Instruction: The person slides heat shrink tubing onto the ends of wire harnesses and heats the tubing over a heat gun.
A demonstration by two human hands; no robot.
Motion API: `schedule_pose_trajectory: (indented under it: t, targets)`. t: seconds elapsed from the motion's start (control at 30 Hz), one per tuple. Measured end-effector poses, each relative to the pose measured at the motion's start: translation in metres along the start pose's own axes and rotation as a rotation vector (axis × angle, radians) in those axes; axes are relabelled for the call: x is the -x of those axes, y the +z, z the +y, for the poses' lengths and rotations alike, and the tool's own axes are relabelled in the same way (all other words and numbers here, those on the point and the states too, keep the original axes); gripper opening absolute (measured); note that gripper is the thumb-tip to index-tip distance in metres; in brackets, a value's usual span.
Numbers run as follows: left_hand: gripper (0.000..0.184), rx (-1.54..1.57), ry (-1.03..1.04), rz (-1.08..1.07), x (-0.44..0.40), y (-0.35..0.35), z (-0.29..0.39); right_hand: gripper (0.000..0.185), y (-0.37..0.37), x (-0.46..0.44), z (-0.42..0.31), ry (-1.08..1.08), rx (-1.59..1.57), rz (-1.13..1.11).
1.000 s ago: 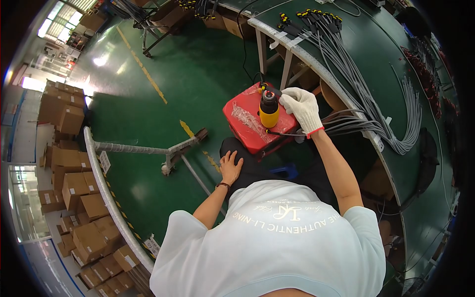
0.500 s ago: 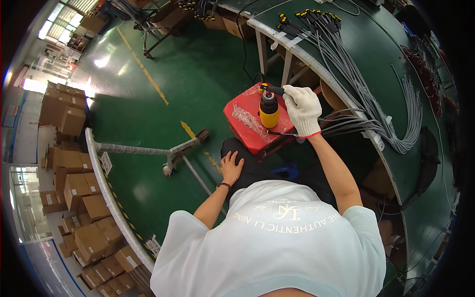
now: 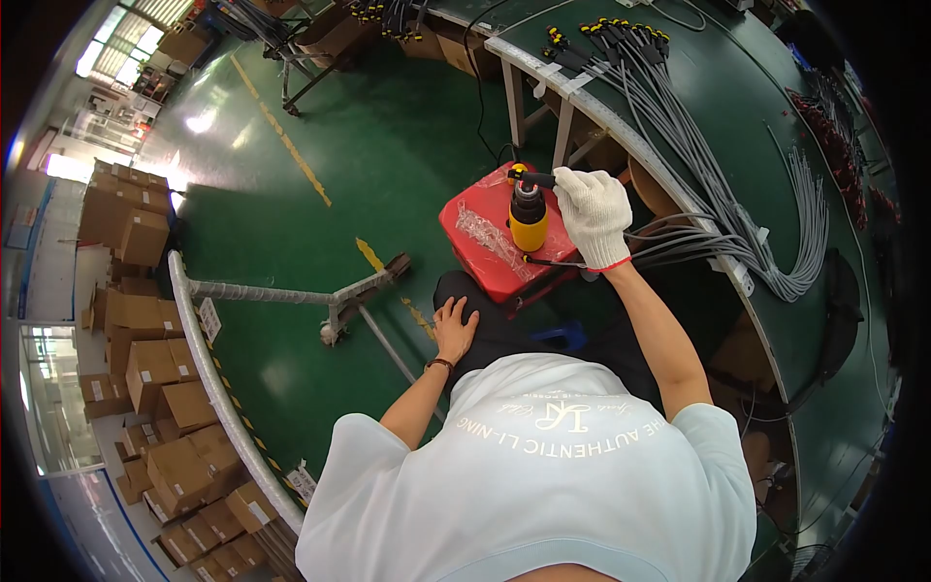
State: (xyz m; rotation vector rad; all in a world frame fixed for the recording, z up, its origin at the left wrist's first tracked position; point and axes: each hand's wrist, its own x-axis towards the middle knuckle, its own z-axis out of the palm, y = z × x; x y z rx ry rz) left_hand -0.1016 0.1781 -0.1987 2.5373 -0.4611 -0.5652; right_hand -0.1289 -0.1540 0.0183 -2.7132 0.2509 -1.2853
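My right hand (image 3: pixel 593 215), in a white knit glove with a red cuff, is closed around a cable end with a black sleeve (image 3: pixel 539 179) and a yellow-and-black connector (image 3: pixel 517 173). That end lies across the mouth of a yellow-and-black heat gun (image 3: pixel 529 228), which stands nozzle up on a red stool (image 3: pixel 475 254). Whether the sleeve touches the nozzle, I cannot tell. Crumpled clear plastic (image 3: pixel 488 236) covers part of the seat. My bare left hand (image 3: pixel 453 330) rests on my dark-trousered thigh with its fingers spread, holding nothing.
Grey cables (image 3: pixel 693 184) with yellow-and-black connectors lie along the green workbench (image 3: pixel 737 107) at right, some hanging over its edge toward the stool. A metal frame (image 3: pixel 262 291) stands on the floor at left. Beyond it, cardboard boxes (image 3: pixel 179 470) are piled up.
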Motion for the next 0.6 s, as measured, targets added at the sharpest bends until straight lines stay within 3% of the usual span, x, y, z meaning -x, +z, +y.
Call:
schedule_pose_trajectory:
  t: [0.17, 0.37, 0.47, 0.6]
  targets:
    - [0.058, -0.011, 0.002, 0.010, 0.000, 0.001, 0.000, 0.019, -0.004, 0.006, -0.004, 0.065, -0.076, -0.008]
    - [0.058, -0.019, 0.015, 0.019, 0.000, 0.002, -0.001, 0.010, -0.003, 0.009, -0.008, 0.323, -0.226, -0.171]
    - [0.058, -0.022, 0.019, 0.017, 0.000, 0.002, -0.002, 0.020, -0.014, -0.003, -0.010, 0.637, -0.395, -0.482]
    - [0.058, -0.041, 0.003, -0.001, -0.001, 0.000, 0.000, 0.029, -0.011, -0.005, -0.001, 0.883, -0.652, -0.598]
